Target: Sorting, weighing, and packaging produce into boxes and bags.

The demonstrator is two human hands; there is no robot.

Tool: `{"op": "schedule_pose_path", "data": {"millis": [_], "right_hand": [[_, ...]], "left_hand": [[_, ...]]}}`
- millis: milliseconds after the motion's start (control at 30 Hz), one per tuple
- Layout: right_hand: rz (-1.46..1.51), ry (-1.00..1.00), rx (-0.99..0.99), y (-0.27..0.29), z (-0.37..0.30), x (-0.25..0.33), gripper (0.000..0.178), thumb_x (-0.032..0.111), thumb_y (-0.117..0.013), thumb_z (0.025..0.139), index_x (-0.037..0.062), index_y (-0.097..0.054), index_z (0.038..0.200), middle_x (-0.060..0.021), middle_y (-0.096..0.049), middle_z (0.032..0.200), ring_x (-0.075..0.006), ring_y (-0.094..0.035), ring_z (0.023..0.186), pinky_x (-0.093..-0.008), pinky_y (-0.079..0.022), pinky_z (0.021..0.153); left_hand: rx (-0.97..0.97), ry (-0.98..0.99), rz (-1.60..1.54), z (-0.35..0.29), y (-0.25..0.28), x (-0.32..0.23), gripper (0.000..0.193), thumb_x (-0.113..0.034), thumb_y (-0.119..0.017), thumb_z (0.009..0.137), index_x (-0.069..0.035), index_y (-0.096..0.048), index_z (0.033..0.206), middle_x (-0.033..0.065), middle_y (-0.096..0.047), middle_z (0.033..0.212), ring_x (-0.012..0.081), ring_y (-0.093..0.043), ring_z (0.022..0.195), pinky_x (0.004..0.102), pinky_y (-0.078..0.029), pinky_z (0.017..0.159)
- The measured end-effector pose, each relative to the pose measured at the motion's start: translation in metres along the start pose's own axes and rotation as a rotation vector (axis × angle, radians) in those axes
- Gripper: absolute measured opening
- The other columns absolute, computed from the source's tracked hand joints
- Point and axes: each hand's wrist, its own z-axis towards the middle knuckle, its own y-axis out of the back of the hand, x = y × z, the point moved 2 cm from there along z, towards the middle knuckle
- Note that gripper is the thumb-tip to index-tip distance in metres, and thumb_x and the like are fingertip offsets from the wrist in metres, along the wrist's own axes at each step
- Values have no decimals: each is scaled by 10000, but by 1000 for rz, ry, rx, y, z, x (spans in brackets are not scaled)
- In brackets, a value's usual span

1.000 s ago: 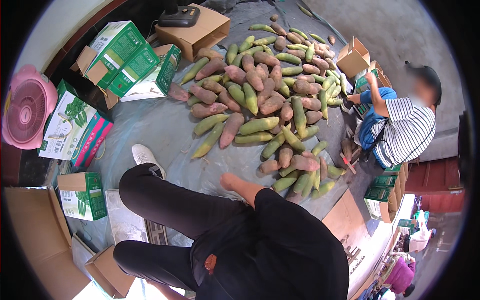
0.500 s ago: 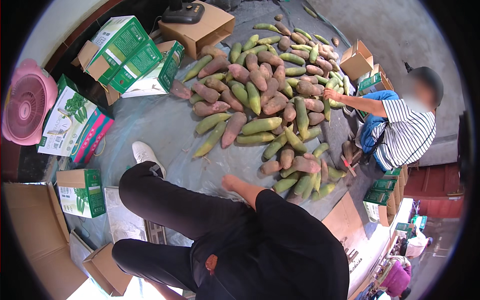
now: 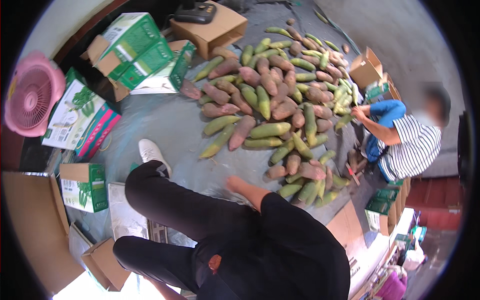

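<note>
My right hand point(image 3: 233, 183) hangs beside my thigh, over the grey plastic sheet. It looks rounded, and its fingers are too blurred to make out; I see nothing held in it. Of my left arm point(image 3: 165, 288) only a piece shows below my lower leg at the bottom edge, and the fingers are hidden. A big heap of long green roots point(image 3: 265, 131), like green radishes, and reddish-brown roots point(image 3: 242, 133) lies beyond my right hand. Closest to that hand is a smaller cluster, with a reddish-brown root point(image 3: 276, 172) at its near end.
A person in a striped shirt point(image 3: 417, 145) sits right of the heap, hands together by a green root point(image 3: 344, 121). Green cartons point(image 3: 145, 62), a pink fan point(image 3: 32, 95) and a small carton point(image 3: 85, 187) stand left. Open cardboard boxes point(image 3: 210, 35) stand around. My white shoe point(image 3: 153, 156) rests on the sheet.
The whole view has shifted slightly, with the heap now further right. The other person's hand has drawn back from the heap towards their knees. My right hand stays beside my thigh.
</note>
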Motion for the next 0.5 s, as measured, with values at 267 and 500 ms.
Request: {"op": "schedule_pose_path", "data": {"millis": [267,500], "right_hand": [[42,13,-2,10,-7,22,239,193,-485,744,5,-631,726,-221,-637,801,-377,-617,773,-456,-491,698],[151,-223,-75,48,38,26,252,206,-490,771,8,-646,770,-198,-646,772,-284,-650,741,-406,-498,665]], "left_hand": [[-296,29,-14,-44,51,1,399,-238,-438,913,35,-503,1197,180,-579,1100,261,-594,950,354,-508,826],[-377,53,-43,-48,57,8,390,-227,-444,911,34,-504,1195,177,-580,1098,258,-593,953,351,-505,829]]}}
